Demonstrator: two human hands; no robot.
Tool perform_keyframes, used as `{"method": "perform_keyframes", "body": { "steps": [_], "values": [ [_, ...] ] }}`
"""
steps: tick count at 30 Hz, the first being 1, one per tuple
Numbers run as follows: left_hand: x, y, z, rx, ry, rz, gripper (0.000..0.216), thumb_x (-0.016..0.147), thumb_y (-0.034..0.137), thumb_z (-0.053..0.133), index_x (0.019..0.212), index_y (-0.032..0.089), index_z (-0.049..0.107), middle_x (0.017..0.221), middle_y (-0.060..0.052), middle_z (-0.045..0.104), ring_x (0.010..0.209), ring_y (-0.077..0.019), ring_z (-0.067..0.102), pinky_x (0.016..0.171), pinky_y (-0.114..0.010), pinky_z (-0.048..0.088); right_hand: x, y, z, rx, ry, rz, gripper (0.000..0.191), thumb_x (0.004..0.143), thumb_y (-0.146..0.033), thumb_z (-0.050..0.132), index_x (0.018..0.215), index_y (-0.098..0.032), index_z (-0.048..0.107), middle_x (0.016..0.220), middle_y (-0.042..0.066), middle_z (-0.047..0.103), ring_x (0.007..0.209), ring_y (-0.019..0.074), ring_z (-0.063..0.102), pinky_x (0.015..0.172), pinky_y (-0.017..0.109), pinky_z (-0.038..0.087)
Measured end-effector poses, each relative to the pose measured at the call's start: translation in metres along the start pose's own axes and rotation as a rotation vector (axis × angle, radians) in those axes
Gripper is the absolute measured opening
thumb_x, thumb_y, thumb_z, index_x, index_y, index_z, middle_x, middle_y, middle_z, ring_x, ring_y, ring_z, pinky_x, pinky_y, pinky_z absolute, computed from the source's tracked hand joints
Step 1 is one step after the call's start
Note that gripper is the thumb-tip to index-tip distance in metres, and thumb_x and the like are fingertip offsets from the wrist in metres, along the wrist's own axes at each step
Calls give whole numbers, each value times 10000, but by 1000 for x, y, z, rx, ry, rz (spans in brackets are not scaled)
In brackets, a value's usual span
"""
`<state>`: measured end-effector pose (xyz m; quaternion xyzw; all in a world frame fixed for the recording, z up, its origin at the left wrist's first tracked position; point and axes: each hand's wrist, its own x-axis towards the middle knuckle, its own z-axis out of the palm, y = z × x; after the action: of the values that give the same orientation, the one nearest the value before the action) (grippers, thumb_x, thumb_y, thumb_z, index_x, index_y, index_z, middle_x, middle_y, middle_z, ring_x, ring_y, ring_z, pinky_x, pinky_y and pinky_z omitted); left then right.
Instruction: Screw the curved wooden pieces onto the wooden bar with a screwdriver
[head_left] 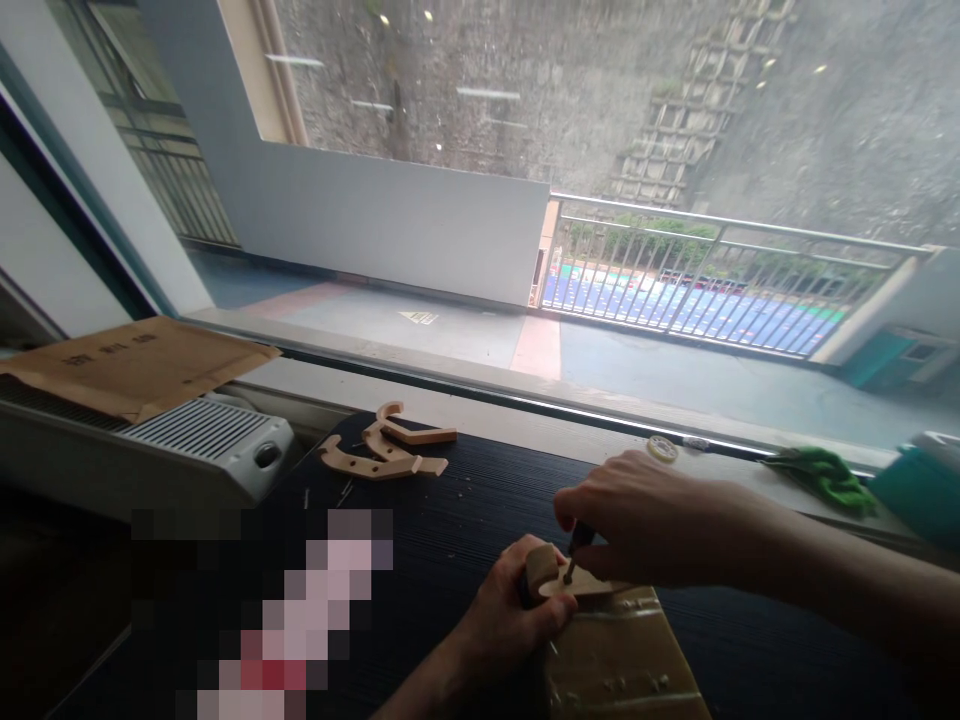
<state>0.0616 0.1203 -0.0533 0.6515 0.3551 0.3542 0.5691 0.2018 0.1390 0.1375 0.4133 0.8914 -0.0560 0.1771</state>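
My left hand (506,605) is closed around a pale wooden piece (541,568), with the thumb along its near side. The piece lies at the top end of a brown block (619,650) that looks wrapped in shiny clear tape. From above, my right hand (637,505) grips a screwdriver (580,542) by its dark handle. Its shaft points down at a dark spot, perhaps a hole or screw, in the wood. Farther back on the black table (495,500) lie several curved wooden pieces (367,465) with holes. Thin screws (345,492) lie near them.
A white slatted appliance (217,440) with a brown envelope (142,360) on it stands at the left. Along the sill at the right are a tape roll (662,449), a green cloth (825,480) and a teal container (919,490). Pixelation covers the lower left.
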Motion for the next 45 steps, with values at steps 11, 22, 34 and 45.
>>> {"method": "perform_keyframes", "body": {
  "steps": [11, 22, 34, 45],
  "values": [
    [2, 4, 1, -66, -9, -39, 169, 712, 240, 638, 781, 165, 502, 730, 33, 451, 693, -114, 416, 668, -223, 367, -2, 2, 13, 18, 23, 87, 268, 891, -310, 469, 750, -157, 638, 615, 37, 623, 530, 140, 541, 455, 249, 218],
    [2, 1, 1, -12, -11, -24, 170, 721, 243, 631, 826, 164, 524, 759, 24, 469, 731, -128, 436, 694, -230, 373, 0, 2, 11, 26, 27, 44, 222, 846, -251, 500, 711, -161, 652, 605, 30, 622, 542, 141, 538, 483, 260, 236],
    [-8, 18, -5, 243, -127, -62, 466, 561, 331, 801, 950, 200, 580, 992, -25, 544, 1004, -236, 471, 994, -375, 296, -36, 72, 36, 934, 111, 162, 253, 897, -362, 475, 935, -152, 612, 891, 53, 695, 769, 146, 618, 665, 251, 450],
    [-11, 19, 1, -254, -176, -72, 485, 632, 304, 729, 974, 216, 396, 814, 35, 490, 677, -102, 445, 582, -211, 320, -18, 22, 50, 1046, 299, 249, 159, 835, -282, 530, 932, -180, 603, 777, -4, 611, 660, 112, 528, 551, 205, 418]
  ]
}}
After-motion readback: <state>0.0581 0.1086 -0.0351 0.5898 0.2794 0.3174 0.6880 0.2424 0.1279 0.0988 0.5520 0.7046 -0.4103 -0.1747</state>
